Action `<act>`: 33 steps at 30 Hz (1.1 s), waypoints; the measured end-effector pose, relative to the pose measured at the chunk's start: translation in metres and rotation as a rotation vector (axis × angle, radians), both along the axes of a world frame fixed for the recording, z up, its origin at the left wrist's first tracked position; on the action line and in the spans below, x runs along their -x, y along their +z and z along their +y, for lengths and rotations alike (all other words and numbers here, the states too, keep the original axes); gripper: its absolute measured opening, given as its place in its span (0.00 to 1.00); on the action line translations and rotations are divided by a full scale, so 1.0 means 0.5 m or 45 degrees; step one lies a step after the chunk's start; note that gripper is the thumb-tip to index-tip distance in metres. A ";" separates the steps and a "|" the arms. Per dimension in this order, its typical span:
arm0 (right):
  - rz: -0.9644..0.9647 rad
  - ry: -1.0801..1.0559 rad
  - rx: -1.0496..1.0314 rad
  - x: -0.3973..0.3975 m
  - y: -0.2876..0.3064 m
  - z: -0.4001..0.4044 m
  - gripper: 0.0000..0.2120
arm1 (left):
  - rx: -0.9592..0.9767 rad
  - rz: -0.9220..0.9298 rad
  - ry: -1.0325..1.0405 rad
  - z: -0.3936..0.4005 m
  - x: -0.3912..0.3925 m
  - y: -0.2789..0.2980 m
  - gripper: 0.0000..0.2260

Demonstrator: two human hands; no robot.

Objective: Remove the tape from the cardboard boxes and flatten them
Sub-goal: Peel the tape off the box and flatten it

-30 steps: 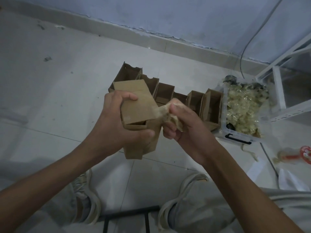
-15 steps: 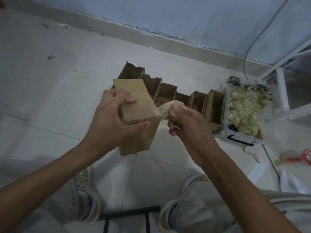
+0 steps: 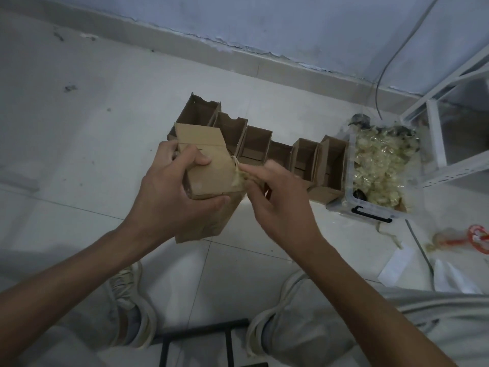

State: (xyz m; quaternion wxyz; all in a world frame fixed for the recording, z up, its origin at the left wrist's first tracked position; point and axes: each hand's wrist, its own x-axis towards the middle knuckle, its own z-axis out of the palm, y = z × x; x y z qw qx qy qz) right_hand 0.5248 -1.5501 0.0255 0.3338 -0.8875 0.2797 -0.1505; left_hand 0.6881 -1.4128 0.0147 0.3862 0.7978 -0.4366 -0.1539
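Left hand (image 3: pixel 172 192) grips a cardboard box (image 3: pixel 209 173) held above the floor, thumb along its near edge. Right hand (image 3: pixel 275 202), at the box's 3 o'clock, pinches crumpled tape (image 3: pixel 239 176) at that edge. Row of open boxes (image 3: pixel 264 152) at 12 o'clock; bin of tape scraps (image 3: pixel 381 165) at 2 o'clock.

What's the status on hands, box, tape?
Left hand grips small brown cardboard box. Right hand pinches crumpled clear tape strip at box edge. Nothing obstructing.

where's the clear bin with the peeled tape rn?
In the head view the clear bin sits on the floor at right, against the right end of the row of open boxes, beside the white shelf frame.
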 end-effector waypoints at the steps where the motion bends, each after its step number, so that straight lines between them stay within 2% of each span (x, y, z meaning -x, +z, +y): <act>1: -0.017 0.033 -0.195 0.003 0.007 -0.008 0.15 | -0.009 0.006 0.006 0.002 -0.001 -0.003 0.32; 3: -0.042 0.114 -0.469 0.009 0.024 -0.021 0.20 | -0.038 -0.016 0.023 0.003 -0.003 -0.009 0.31; 6: 0.009 0.266 -0.435 0.013 0.023 -0.037 0.15 | -0.052 -0.037 0.003 0.002 -0.005 -0.011 0.32; 9: 0.004 0.215 -0.481 0.013 0.009 -0.044 0.22 | -0.020 0.005 -0.044 0.000 -0.005 -0.006 0.32; 12: -0.036 0.195 -0.390 0.011 0.001 -0.027 0.14 | -0.009 0.012 -0.074 -0.001 -0.006 -0.005 0.32; 15: -0.072 0.091 -0.441 0.005 -0.010 -0.010 0.08 | -0.011 0.015 -0.080 0.001 -0.005 -0.005 0.32; 17: -0.059 0.018 -0.500 0.002 -0.014 -0.003 0.08 | -0.009 0.001 -0.070 0.001 -0.004 -0.006 0.33; 19: -0.154 -0.097 -0.816 0.003 -0.016 0.001 0.11 | 0.011 0.008 -0.040 0.002 -0.005 -0.005 0.33; 21: -0.336 -0.190 -1.441 0.006 -0.007 0.003 0.12 | 0.059 0.044 -0.017 0.002 -0.005 -0.001 0.32; 23: -0.537 -0.235 -1.975 0.007 -0.003 0.001 0.09 | 0.098 0.075 -0.009 0.000 -0.005 0.004 0.31; 25: -0.667 -0.235 -2.274 0.008 -0.013 -0.001 0.06 | 0.118 0.111 -0.019 -0.003 -0.005 0.007 0.29; 28: -0.725 -0.207 -2.430 0.008 -0.019 0.001 0.04 | 0.148 0.164 -0.042 -0.001 -0.009 0.008 0.28; 33: -0.763 -0.185 -2.429 0.008 -0.010 -0.007 0.04 | 0.179 0.190 -0.090 -0.002 -0.010 0.025 0.26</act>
